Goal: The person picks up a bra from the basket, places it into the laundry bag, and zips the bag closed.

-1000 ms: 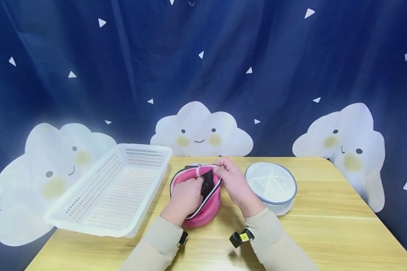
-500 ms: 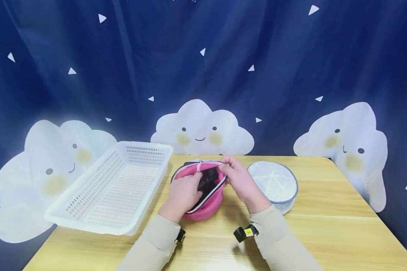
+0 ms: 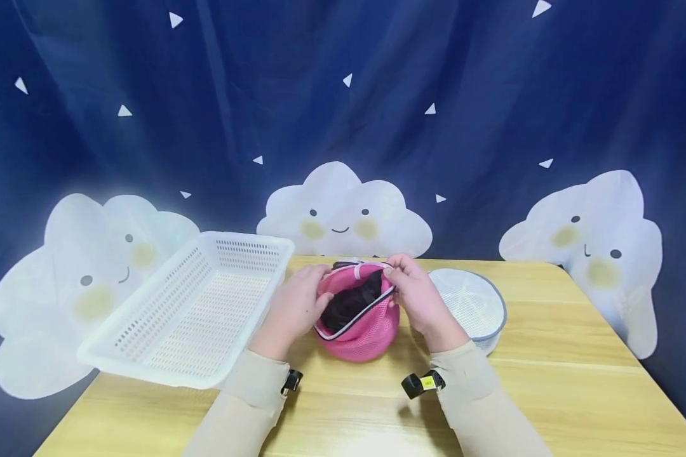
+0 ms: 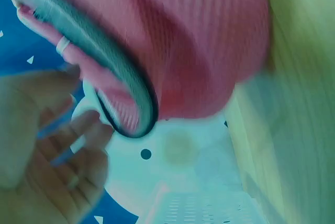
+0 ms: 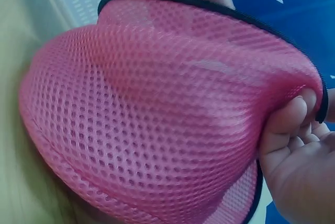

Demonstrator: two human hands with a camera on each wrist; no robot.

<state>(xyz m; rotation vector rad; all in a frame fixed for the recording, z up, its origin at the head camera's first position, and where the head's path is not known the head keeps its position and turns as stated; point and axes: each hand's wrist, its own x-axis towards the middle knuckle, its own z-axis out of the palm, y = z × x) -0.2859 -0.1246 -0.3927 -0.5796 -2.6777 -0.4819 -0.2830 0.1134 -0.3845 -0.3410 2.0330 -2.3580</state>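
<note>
A pink mesh laundry bag (image 3: 366, 339) with a dark zip rim stands tilted on the table, its mouth open. Black cloth (image 3: 351, 303) lies inside it. My right hand (image 3: 420, 295) pinches the bag's far right rim; in the right wrist view that hand (image 5: 298, 161) has thumb and fingers on the edge, drawing the mesh into folds. At the left side of the mouth is my left hand (image 3: 297, 301), its thumb over the opening. The left wrist view shows this left hand (image 4: 57, 150) with loosely bent fingers beside the rim, gripping nothing.
To the left stands a large white plastic basket (image 3: 148, 374) with slotted walls. A round white mesh bag with a grey rim (image 3: 474, 304) sits on the wooden table (image 3: 560, 381), just behind my right forearm. A blue curtain with clouds (image 3: 343, 127) hangs behind the table.
My left hand has come out of the bag and moved left to the rim, uncovering the black cloth. The right hand keeps its pinch; bag and right hand sit slightly farther right.
</note>
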